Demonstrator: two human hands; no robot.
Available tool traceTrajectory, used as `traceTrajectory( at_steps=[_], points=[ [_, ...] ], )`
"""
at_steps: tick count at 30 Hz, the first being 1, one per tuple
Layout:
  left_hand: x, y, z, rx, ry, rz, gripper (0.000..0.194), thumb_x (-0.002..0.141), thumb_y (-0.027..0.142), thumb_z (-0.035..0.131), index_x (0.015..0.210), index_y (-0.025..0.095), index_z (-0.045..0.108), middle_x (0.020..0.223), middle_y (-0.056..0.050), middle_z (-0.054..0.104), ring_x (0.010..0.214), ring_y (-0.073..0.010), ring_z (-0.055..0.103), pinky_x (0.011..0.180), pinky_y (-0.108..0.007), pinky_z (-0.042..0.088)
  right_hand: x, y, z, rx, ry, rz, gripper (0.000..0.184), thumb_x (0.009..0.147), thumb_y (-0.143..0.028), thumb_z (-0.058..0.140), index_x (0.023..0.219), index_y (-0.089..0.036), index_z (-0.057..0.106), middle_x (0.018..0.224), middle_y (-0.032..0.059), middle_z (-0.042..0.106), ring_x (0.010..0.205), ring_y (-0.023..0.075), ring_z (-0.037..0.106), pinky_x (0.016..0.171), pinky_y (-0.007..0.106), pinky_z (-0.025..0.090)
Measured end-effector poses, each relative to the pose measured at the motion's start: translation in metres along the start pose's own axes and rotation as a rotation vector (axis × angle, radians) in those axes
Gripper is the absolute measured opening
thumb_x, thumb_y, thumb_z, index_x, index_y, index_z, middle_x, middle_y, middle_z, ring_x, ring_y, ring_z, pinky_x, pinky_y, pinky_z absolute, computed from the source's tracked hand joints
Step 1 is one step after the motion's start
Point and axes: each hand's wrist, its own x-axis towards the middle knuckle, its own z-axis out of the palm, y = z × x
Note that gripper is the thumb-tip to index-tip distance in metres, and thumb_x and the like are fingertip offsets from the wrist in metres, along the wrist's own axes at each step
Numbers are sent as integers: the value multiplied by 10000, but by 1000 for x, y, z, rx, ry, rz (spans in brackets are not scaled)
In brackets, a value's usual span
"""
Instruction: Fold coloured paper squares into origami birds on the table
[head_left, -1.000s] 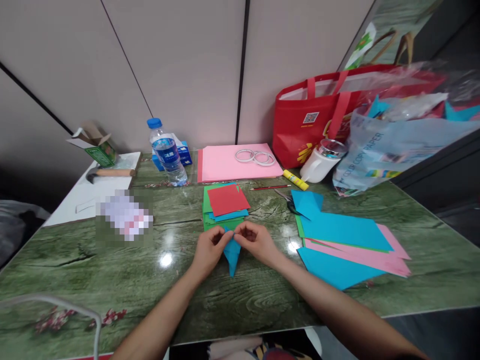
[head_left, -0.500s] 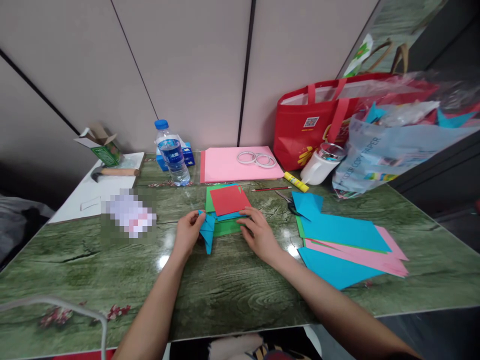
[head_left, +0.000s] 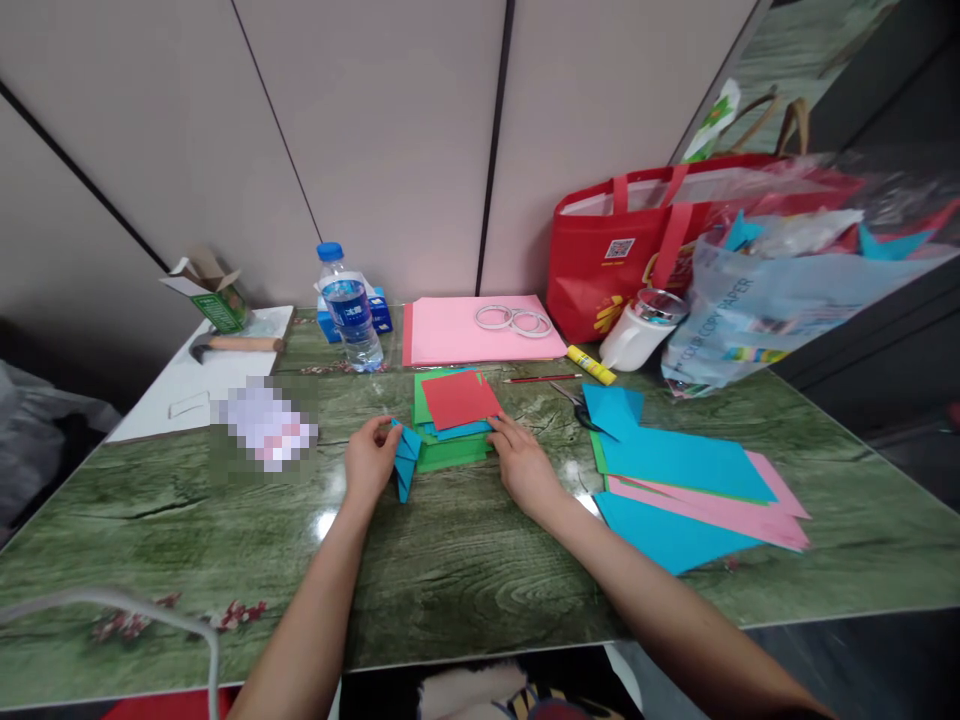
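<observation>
Blue fold in the left hand, paper pile by the right

The blue fold (head_left: 406,462) is over the surface (head_left: 450,570), just left of the paper pile (head_left: 459,400). The left hand (head_left: 367,464) has its fingers closed on the top of it, and its point hangs down. The right hand (head_left: 523,468) has bent fingers at the pile's right edge; I cannot tell if they pinch it. The pile has red on top, with blue and green under it. To the right are scissors (head_left: 583,412) and big blue sheets (head_left: 682,462). Behind the pile are a red pencil (head_left: 541,379) and pink paper (head_left: 442,328).
</observation>
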Motion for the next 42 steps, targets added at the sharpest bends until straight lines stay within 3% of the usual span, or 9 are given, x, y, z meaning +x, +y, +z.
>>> traceTrajectory(
  at_steps=[6,10,13,15,18,21,27,38,42],
  points=[
    [-1,4,-3,147,20,21,298,757,343,549,953,148,659,623,-37,639,594,-191,583,560,-259,388,-1,1,4,54,64,-10,485,755,58,319,1142,-93,568,1191,168,575,1241,235,425,995,444,405],
    [-4,8,-6,332,74,69,321,819,328,490,1055,149,616,798,-86,668,706,-225,610,630,-304,426,1,1,5,87,100,-2,420,796,10,320,1089,-93,603,1250,179,525,1293,245,350,1025,455,377],
    [-10,14,-5,520,200,263,307,846,275,460,1084,137,597,992,-152,627,899,-281,581,755,-398,426,3,2,7,85,91,30,451,799,20,292,1153,-48,563,1302,210,475,1327,253,287,1042,468,355],
    [-15,17,-1,568,208,459,279,856,248,457,1077,150,597,1051,-157,601,985,-292,543,829,-451,400,2,4,9,77,68,50,498,781,44,283,1216,-34,514,1308,219,469,1329,251,286,1042,469,357],
    [-25,19,14,470,65,721,258,867,214,454,1083,152,580,1083,-143,583,1039,-254,524,882,-421,418,1,4,11,48,44,61,515,767,55,295,1234,-26,498,1290,221,488,1314,255,317,1047,455,357],
    [-33,17,29,395,-74,834,260,870,178,439,1099,168,562,1133,-133,560,1127,-242,488,939,-423,424,0,3,11,47,50,65,481,789,32,302,1219,-21,510,1258,219,515,1295,252,351,1053,437,354],
    [-35,9,38,367,-244,863,303,839,128,464,1125,181,546,1286,-133,485,1298,-260,333,1026,-506,354,0,1,12,87,69,33,508,801,7,289,1262,-81,484,1318,178,474,1307,237,330,1042,462,360],
    [-36,8,40,464,-276,835,289,854,134,446,1123,154,549,1284,-153,498,1276,-262,380,1042,-518,328,0,0,8,57,99,23,416,818,-30,318,1126,-103,587,1149,169,559,1129,237,487,959,414,429],
    [-36,8,39,437,-258,856,278,847,120,454,1103,133,560,1270,-164,505,1274,-269,381,1057,-515,310,3,3,-12,-91,227,206,337,799,-57,398,1027,-132,634,1280,180,437,1251,312,342,964,489,372]
  ],
)
